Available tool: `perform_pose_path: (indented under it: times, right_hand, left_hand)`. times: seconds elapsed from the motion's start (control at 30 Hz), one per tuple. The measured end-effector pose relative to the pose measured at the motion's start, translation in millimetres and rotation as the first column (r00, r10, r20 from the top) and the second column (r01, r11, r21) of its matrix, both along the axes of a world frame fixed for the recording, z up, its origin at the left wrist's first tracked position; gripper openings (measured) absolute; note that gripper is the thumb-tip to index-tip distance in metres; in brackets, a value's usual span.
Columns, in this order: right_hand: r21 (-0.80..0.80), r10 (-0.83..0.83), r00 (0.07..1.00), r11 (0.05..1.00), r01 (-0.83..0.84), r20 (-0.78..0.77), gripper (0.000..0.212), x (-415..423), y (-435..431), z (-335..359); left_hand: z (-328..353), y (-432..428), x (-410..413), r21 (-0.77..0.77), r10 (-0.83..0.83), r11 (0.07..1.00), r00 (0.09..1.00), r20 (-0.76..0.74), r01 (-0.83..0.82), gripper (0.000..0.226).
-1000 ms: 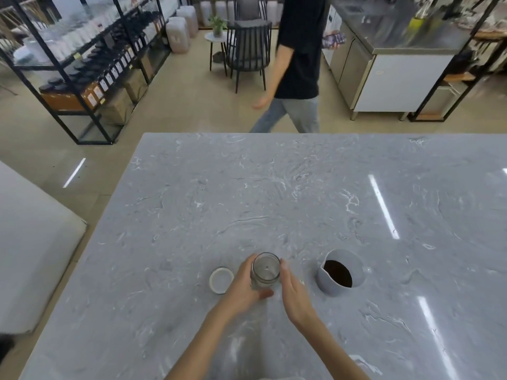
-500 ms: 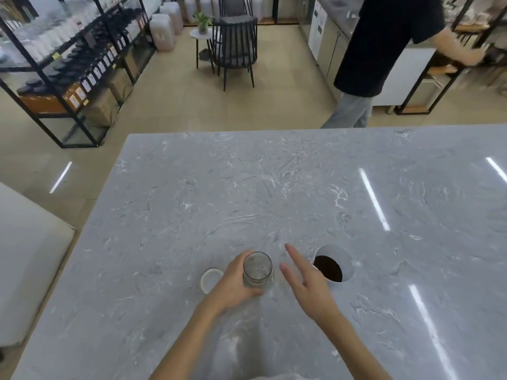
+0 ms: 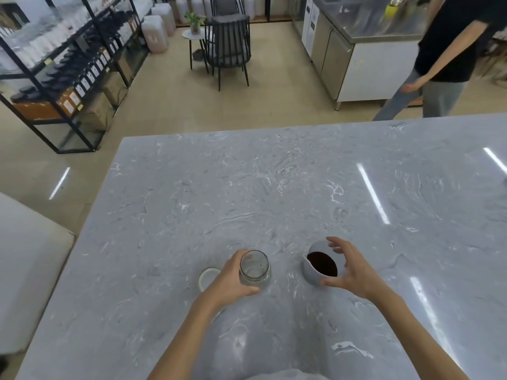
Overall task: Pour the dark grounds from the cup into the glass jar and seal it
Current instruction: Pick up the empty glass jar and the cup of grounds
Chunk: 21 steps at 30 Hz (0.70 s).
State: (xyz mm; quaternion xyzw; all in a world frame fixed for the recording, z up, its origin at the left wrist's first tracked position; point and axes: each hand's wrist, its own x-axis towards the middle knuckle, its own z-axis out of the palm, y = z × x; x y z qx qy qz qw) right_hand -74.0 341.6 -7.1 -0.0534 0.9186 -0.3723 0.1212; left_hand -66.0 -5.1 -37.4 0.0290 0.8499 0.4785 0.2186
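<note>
An empty clear glass jar (image 3: 255,267) stands upright and lidless on the grey marble table (image 3: 274,187). My left hand (image 3: 231,279) is wrapped around its left side. Its white lid (image 3: 206,278) lies flat just left of that hand, partly hidden by it. To the right stands a grey spouted cup (image 3: 315,271) holding dark grounds (image 3: 322,264). My right hand (image 3: 349,270) is spread wide at the cup's right side, fingers curved around it; whether they touch it is unclear.
Across the table at the far right, a person in a black shirt (image 3: 450,45) walks past a steel counter (image 3: 365,39). Black shelving racks (image 3: 68,64) stand at the far left, a chair (image 3: 227,45) beyond. A white surface (image 3: 27,256) sits left of the table.
My right hand has moved away from the jar to the right and now curves around the cup. My left hand stays on the jar. The person in the background walked to the right.
</note>
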Motion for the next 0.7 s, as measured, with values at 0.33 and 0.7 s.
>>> perform_pose_path:
  times: [0.33, 0.7]
  right_hand:
    - [0.041, -0.071, 0.996, 0.996, 0.073, -0.053, 0.09, 2, -12, -7]
    - [-0.046, -0.032, 0.999, 0.998, 0.033, 0.034, 0.102, 13, -15, -8]
  left_hand:
    - [-5, -5, 6, 0.045, 0.018, 0.999, 1.0, -0.004, -0.018, 0.096]
    - [-11, -11, 12, 0.046, -0.019, 0.999, 1.0, -0.005, 0.019, 0.1]
